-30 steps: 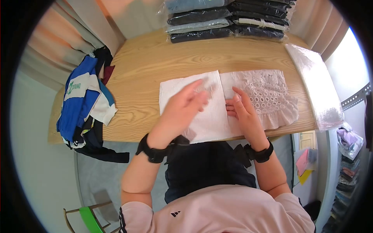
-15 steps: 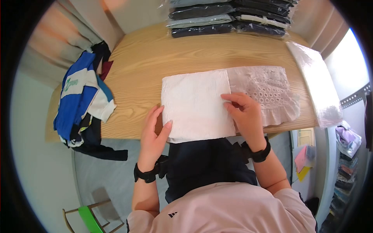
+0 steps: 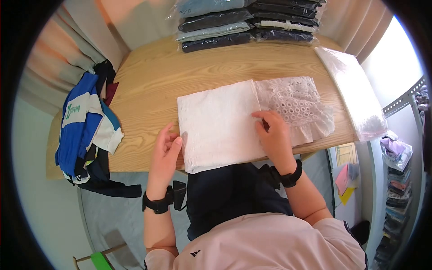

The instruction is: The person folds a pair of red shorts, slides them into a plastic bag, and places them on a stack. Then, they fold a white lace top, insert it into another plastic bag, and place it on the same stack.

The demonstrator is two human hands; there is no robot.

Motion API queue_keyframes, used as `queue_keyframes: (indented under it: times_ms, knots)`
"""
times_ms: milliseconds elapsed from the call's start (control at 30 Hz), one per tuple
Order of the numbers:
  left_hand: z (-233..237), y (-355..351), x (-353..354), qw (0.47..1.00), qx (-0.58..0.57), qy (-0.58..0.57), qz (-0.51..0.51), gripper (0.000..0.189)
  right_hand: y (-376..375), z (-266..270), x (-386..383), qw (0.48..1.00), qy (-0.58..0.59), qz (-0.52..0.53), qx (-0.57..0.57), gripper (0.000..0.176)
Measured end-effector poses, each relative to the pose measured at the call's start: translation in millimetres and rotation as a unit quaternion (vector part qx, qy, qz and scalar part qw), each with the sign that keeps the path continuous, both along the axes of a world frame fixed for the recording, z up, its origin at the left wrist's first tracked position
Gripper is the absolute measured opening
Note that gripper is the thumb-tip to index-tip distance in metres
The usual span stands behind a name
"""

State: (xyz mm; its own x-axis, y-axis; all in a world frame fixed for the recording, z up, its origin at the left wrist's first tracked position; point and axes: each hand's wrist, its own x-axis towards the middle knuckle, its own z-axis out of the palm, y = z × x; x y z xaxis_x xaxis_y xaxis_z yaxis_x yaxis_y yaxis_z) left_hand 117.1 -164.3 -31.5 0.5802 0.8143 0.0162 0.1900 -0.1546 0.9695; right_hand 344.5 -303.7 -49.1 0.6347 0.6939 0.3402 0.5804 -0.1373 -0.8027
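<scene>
A white garment [image 3: 218,123] lies folded into a flat square at the table's front edge. Its lace part, eyelet fabric with a ruffled hem [image 3: 297,105], sticks out to the right. My left hand [image 3: 165,148] is beside the square's left edge, thumb right at the edge and fingers loosely bent, holding nothing. Over the right side of the square, by the line where the lace begins, is my right hand [image 3: 274,135]; its index finger and thumb are apart and nothing shows between them. Each wrist wears a black strap.
The wooden table [image 3: 144,90] bears a pile of clothes [image 3: 81,121] at its left end. Stacks of bagged folded clothes [image 3: 216,22] stand at the back. Shiny clear plastic bags [image 3: 353,92] lie along the right edge. A shelf of packed clothes [image 3: 396,193] is at the far right.
My left hand has drawn slightly away from the garment's left edge, its fingers more bent. My right hand stays by the lace border. The whole view has shifted and tilted a little.
</scene>
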Motion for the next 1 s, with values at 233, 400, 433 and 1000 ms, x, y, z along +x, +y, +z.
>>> queue_keyframes:
  times_ms: [233,400,433,1000]
  knots:
    - [19.3,15.7,19.1,0.991,-0.117,0.051,-0.041,0.047,0.4,-11.6,-3.5,0.995,-0.096,0.027,0.017,0.025]
    - [13.1,15.7,21.7,0.991,-0.126,0.037,-0.032,0.047,0.0,-11.1,-4.3,0.995,-0.090,0.032,0.019,0.026]
    - [8.6,16.9,20.4,0.991,-0.126,0.011,-0.035,0.048,0.6,-12.5,-4.4,0.994,-0.098,0.027,0.028,0.026]
    - [125.8,-20.5,112.4,0.982,-0.020,-0.098,-0.159,0.036,-10.0,-4.8,-31.4,0.959,0.161,0.196,0.127,0.026]
